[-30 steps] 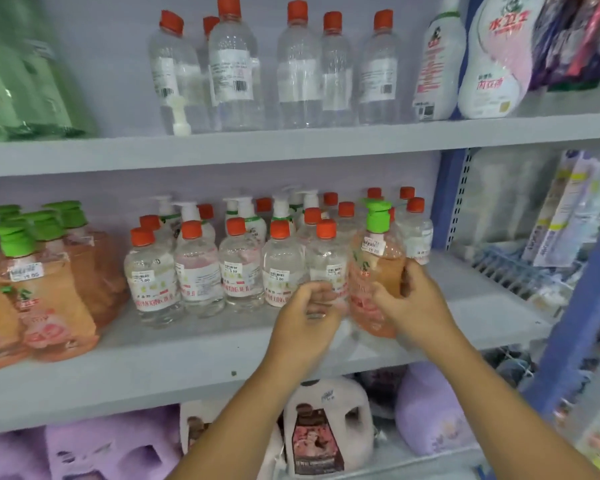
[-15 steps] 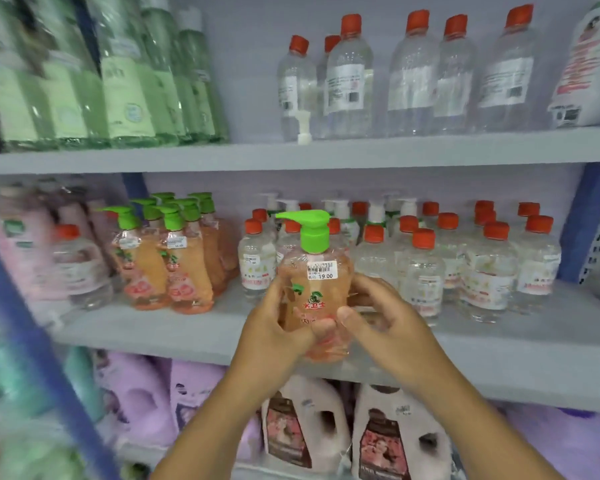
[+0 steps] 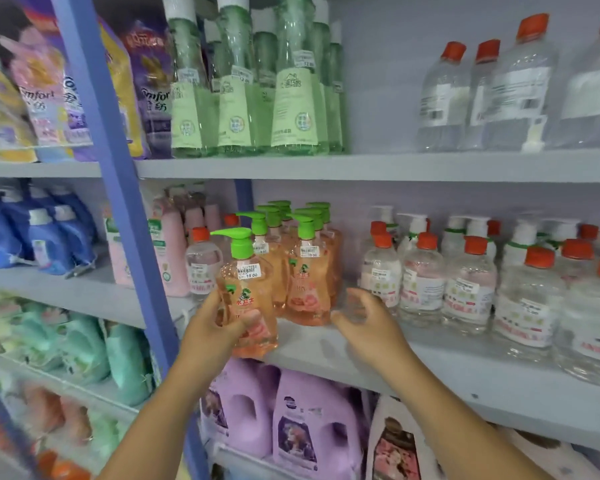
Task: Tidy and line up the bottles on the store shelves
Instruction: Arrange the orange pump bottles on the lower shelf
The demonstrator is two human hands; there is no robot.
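My left hand [image 3: 211, 336] grips upright orange soap bottle with green pump [image 3: 247, 299], spout at 9 o'clock; right hand [image 3: 369, 327] loose, holding nothing; same orange bottles [image 3: 305, 271] crowd 1 o'clock.

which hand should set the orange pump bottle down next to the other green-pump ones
Left. The left hand already grips the orange pump bottle, just in front of the matching group. The right hand hovers open, holding nothing.

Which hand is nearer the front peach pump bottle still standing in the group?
Right. The right hand hovers open just right of that standing bottle; the left hand is farther left, gripping the carried bottle.
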